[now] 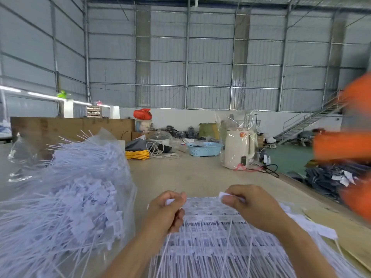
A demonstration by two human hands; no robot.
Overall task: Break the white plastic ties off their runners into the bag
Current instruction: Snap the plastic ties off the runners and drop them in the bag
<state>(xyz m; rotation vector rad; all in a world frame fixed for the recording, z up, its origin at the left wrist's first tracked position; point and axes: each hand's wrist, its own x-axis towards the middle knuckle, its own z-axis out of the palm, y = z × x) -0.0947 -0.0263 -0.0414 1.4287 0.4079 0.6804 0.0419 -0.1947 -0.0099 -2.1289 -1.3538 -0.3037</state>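
A wide sheet of white plastic ties [216, 233], all joined on thin runners, is being held up in front of the person, just above the table [190, 173], with its lower part trailing towards the camera. It is being judged as very light and springy: the long tails are likely to be bending and whipping about freely, while the small moulded heads and the runner bar along the top edge are probably the only stiff parts. The joints between tie and runner are being taken as thin and brittle (made to snap with a twist or a sharp bend, so it seems), and the smooth plastic is likely to be slipping in a loose hold. The best purchase is therefore being expected at the top edge, close to the heads, not out on the tails.

That is where the sheet is being gripped. The left hand [168, 209] is being kept curled, its thumb and forefinger pinching the left top corner, with a few loose tails passing under the palm. The right hand [251, 205] is being closed in the same way on the right top corner, thumb pressed against bent fingers over a white piece; no gap is being shown between the fingers of either hand.

The clear bag [66, 187], already heaped with ties, is being kept just beside the left forearm.
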